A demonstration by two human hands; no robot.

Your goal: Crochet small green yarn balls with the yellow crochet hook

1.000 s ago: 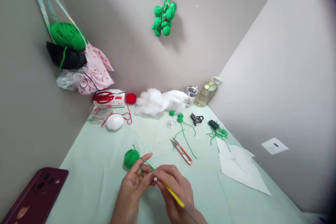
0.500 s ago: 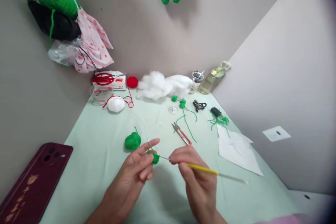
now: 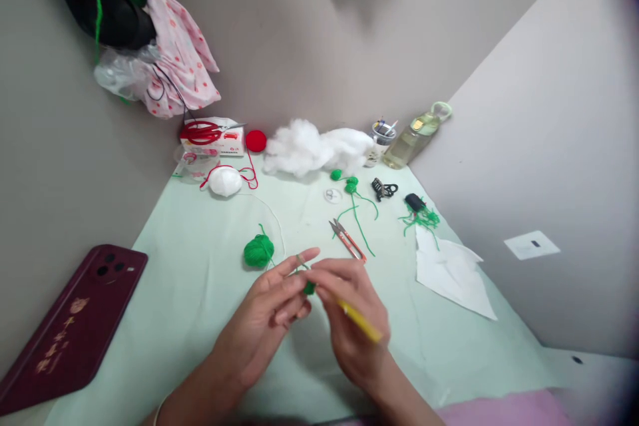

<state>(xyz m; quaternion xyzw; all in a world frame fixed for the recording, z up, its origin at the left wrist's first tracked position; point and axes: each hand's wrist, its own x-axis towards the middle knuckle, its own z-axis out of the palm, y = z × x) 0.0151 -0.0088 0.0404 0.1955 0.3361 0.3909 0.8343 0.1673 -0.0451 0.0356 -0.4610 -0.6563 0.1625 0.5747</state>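
Observation:
Between its thumb and fingers my left hand (image 3: pixel 267 309) pinches a small green crochet piece (image 3: pixel 309 288), with its index finger stretched out and green yarn running over it. My right hand (image 3: pixel 352 309) is closed on a crochet hook (image 3: pixel 360 321) with a yellow grip; its fingertips meet the crochet piece and hide the hook's tip. Behind my left hand lies a ball of green yarn (image 3: pixel 258 251). Thread snips (image 3: pixel 348 241) with orange handles rest just beyond my right hand.
White stuffing (image 3: pixel 304 150) lies along the wall, beside a pen cup (image 3: pixel 381 143) and a water bottle (image 3: pixel 415 138). To the left are a white yarn ball (image 3: pixel 225 181), red scissors (image 3: pixel 202 132) and a dark red phone (image 3: pixel 74 326). White paper (image 3: pixel 452 273) lies at right.
My right hand has moved left and up against the green piece, and the hook's grip now slants more steeply. The view has tilted down slightly.

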